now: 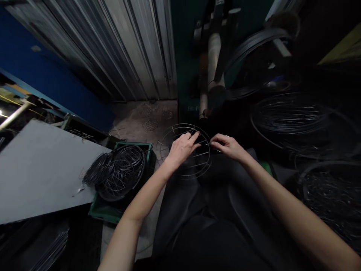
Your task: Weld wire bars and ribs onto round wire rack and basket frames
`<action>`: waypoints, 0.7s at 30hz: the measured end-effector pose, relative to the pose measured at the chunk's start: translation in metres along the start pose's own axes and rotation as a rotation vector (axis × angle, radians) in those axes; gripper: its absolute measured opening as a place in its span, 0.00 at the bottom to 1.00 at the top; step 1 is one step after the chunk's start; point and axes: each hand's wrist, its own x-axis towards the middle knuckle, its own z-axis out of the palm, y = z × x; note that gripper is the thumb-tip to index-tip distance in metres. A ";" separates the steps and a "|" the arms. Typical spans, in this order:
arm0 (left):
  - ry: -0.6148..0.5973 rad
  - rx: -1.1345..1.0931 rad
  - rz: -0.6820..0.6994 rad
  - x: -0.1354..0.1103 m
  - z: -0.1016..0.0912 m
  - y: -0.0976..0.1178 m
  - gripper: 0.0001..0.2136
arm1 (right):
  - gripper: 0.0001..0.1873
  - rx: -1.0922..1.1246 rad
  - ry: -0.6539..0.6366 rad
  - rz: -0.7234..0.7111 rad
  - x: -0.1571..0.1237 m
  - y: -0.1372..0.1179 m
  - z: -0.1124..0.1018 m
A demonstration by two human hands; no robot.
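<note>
A round wire rack (pixel 200 153) with straight crossbars hangs over my lap, close to the machine. My left hand (pixel 182 147) lies over its middle and holds it, with index finger and thumb reaching along the wires. The grip of the other fingers is partly hidden behind the hand. Just right of the rack's rim is my right hand (pixel 227 145), its thumb and fingertips pinched together. Whatever sits in that pinch is too small and dark to make out.
A green crate (pixel 105 211) at left holds a black basin of wire rings (pixel 126 165). Beside it is a grey board (pixel 42 173). The machine (pixel 214 60) stands ahead. Wire coils (pixel 293 116) and a bin of small pieces (pixel 332 192) lie right. Wire racks (pixel 151 124) lie on the floor.
</note>
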 end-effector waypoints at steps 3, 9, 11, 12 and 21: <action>0.005 -0.006 -0.026 0.012 -0.007 -0.005 0.22 | 0.15 0.010 -0.009 0.011 0.016 -0.004 -0.009; 0.003 -0.049 -0.061 0.026 -0.012 -0.011 0.22 | 0.15 0.029 0.003 0.031 0.033 -0.011 -0.016; 0.008 -0.067 -0.066 0.029 -0.012 -0.013 0.22 | 0.15 0.034 -0.002 0.030 0.037 -0.012 -0.018; 0.010 -0.075 -0.069 0.030 -0.012 -0.013 0.22 | 0.15 0.036 -0.010 0.027 0.039 -0.013 -0.019; 0.027 -0.085 -0.103 0.037 -0.014 -0.011 0.22 | 0.14 -0.018 -0.017 -0.001 0.054 -0.011 -0.027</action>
